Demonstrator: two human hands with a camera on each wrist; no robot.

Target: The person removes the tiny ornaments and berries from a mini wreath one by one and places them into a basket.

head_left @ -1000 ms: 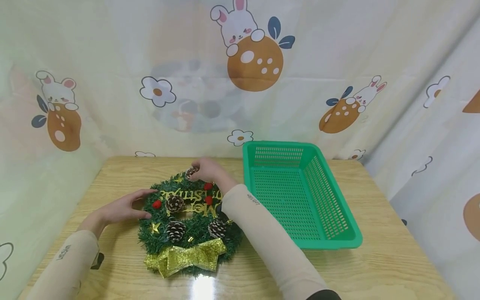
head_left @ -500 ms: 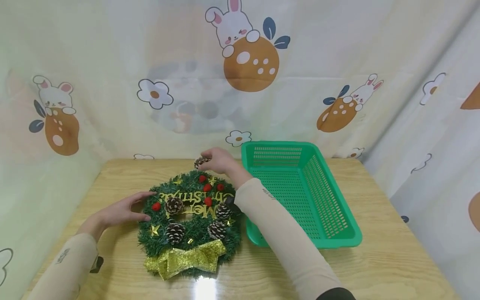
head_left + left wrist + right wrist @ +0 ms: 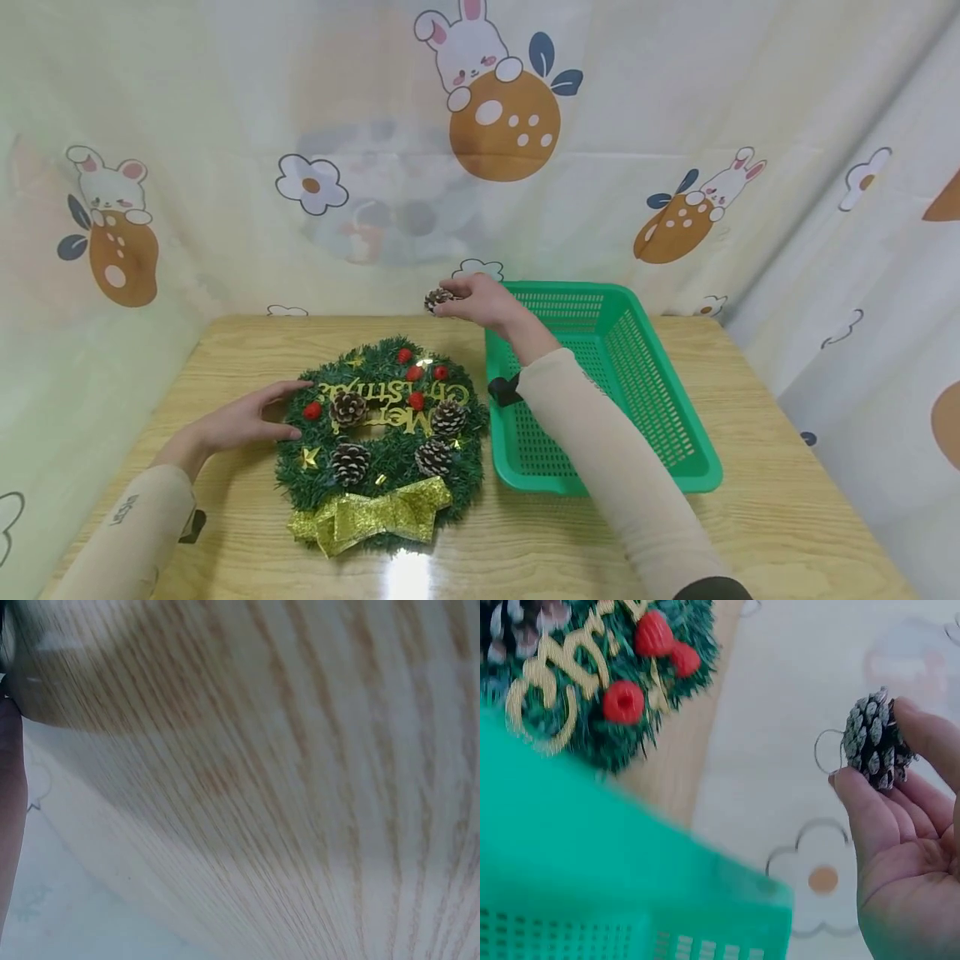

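Note:
A snow-tipped pinecone (image 3: 874, 740), with a thin loop at its side, is pinched between the thumb and fingers of my right hand (image 3: 487, 300). That hand is above the table's back edge, at the basket's back left corner. A green Christmas wreath (image 3: 315, 487) lies on the table with several pinecones (image 3: 350, 464), red berries (image 3: 416, 401), gold lettering (image 3: 393, 417) and a gold bow (image 3: 386, 512). My left hand (image 3: 243, 421) rests at the wreath's left edge, thumb and fingers spread apart. Only a sliver of that hand shows in the left wrist view.
A green plastic basket (image 3: 682, 417) stands right of the wreath, partly covered by my right forearm. Wooden table (image 3: 780, 500) surface shows around both. A curtain with rabbit prints (image 3: 390, 208) hangs behind the back edge.
My right hand has lifted the pinecone off the wreath's top and carried it back and to the right, toward the basket. My left hand and the wreath have barely moved.

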